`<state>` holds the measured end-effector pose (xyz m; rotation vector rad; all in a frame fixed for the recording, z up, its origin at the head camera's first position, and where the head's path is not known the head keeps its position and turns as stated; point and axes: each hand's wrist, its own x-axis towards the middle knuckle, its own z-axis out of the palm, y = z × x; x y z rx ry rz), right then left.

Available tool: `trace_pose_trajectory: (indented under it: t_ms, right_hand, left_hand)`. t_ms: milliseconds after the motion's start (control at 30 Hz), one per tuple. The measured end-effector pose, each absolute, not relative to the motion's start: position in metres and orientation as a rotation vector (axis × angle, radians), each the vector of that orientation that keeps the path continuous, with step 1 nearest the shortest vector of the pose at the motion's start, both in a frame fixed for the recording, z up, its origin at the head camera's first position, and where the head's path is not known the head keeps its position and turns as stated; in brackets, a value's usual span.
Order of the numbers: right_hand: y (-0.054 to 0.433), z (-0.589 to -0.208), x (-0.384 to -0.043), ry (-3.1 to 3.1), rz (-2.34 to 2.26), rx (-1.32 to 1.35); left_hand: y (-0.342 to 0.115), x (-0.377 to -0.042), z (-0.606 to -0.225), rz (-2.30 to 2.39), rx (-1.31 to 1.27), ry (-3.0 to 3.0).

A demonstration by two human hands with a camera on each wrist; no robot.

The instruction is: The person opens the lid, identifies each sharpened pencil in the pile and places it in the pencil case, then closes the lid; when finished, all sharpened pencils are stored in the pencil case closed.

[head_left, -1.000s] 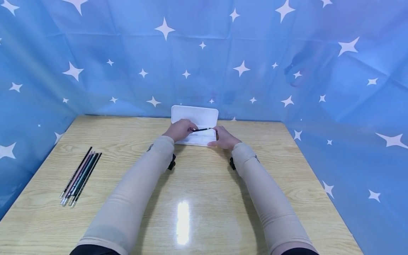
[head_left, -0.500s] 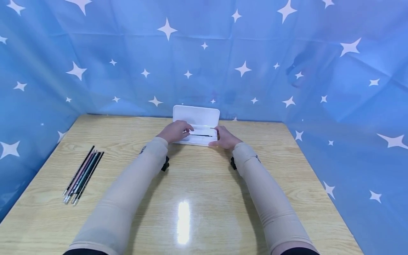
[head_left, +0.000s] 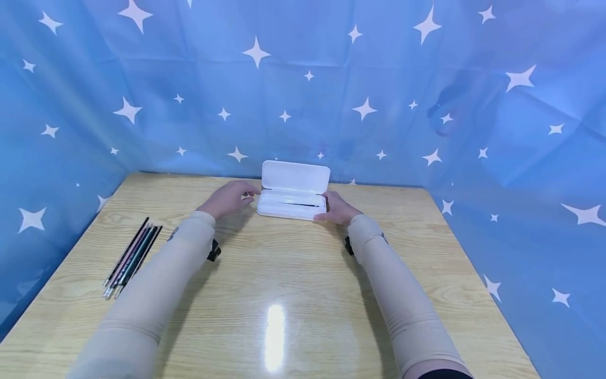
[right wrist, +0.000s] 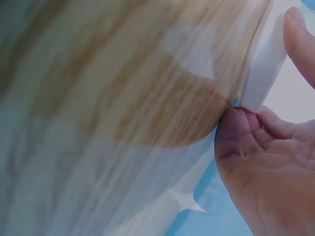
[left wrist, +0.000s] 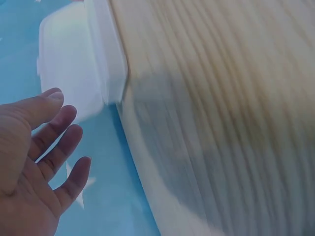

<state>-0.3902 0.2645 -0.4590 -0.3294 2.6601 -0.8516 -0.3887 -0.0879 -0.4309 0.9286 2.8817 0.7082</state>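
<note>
A white pencil case (head_left: 289, 211) lies at the far edge of the table, its lid (head_left: 295, 177) raised against the blue backdrop. Inside it rests one dark pencil (head_left: 303, 205). My right hand (head_left: 340, 208) grips the case's right end, thumb at the front wall and fingers around the end, as the right wrist view also shows. Left of the case is my left hand (head_left: 229, 198), holding nothing, its fingers loosely bent. In the left wrist view the left hand (left wrist: 37, 157) is apart from the case (left wrist: 110, 59).
Several dark, pink and green pencils (head_left: 133, 258) lie bunched on the left of the wooden table (head_left: 303, 273). Behind the table hangs a blue curtain (head_left: 402, 142) with white stars.
My left hand has let go of the dark pencil, which now lies in the pencil case, and moved left out of it. My right hand has stayed at the case's right end.
</note>
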Motion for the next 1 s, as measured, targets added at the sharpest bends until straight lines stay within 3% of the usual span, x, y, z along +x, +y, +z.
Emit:
trace_pose_trajectory:
  t_ms: [633, 1000]
  right_hand:
    - [0.264, -0.461, -0.391, 2.661, -0.835, -0.373]
    - [0.265, -0.458, -0.388, 2.664, -0.815, -0.311]
  left_hand:
    - [-0.203, -0.337, -0.423, 0.794, 0.588, 2.951]
    - [-0.248, -0.309, -0.431, 0.811, 0.416, 2.968]
